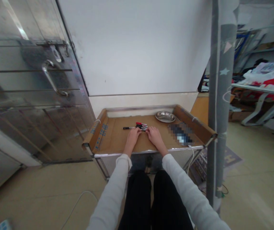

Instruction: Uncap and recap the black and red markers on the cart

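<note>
On the cardboard-lined table, several marker pens lie in a small group in front of my hands. A red marker [141, 123] is at the back of the group, and black markers [141, 126] lie close before it. One black marker [128, 128] points out to the left. My left hand [133, 135] is closed, its fingertips pinching the left end of the nearest black marker [143, 130]. At that marker's right end, my right hand [154, 135] is closed too, thumb and fingers pressed together. My fingers partly cover this marker.
A round metal dish [165, 117] sits at the back right of the table [113, 140]. Nearer on the right lies a pixelated dark object [181, 134] with a white cable. Raised cardboard sides [196, 123] edge the table. A grey pole [219, 111] stands to the right, a metal door [29, 80] to the left.
</note>
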`<control>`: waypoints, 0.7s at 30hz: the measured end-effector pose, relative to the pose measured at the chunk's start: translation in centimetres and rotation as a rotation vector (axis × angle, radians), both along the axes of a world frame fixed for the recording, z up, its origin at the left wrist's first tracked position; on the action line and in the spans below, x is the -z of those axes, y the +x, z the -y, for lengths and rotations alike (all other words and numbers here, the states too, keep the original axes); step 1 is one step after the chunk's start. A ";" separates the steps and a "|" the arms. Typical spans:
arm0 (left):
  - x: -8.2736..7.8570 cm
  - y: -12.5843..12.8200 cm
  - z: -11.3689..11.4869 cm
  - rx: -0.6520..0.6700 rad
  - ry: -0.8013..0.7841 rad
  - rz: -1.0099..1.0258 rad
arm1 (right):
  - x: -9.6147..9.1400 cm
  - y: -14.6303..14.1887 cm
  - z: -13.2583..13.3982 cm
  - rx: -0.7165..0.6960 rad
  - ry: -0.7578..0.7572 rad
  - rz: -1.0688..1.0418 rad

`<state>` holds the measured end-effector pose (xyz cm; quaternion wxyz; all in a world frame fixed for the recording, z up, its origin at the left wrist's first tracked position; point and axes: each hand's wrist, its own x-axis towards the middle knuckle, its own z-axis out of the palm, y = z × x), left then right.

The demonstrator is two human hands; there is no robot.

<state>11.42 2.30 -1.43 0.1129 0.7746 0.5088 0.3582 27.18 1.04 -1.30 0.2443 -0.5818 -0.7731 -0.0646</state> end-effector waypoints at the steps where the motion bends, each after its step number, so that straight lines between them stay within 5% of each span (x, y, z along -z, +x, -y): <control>1: 0.0 0.0 0.0 0.004 0.001 0.010 | 0.0 0.0 0.0 -0.011 0.003 -0.006; 13: 0.0 0.1 -0.3 0.203 0.052 0.071 | 0.1 0.3 0.0 -0.007 0.037 -0.051; 21: 0.3 0.0 -0.2 0.129 0.088 0.056 | 0.1 0.3 0.2 0.022 0.090 -0.077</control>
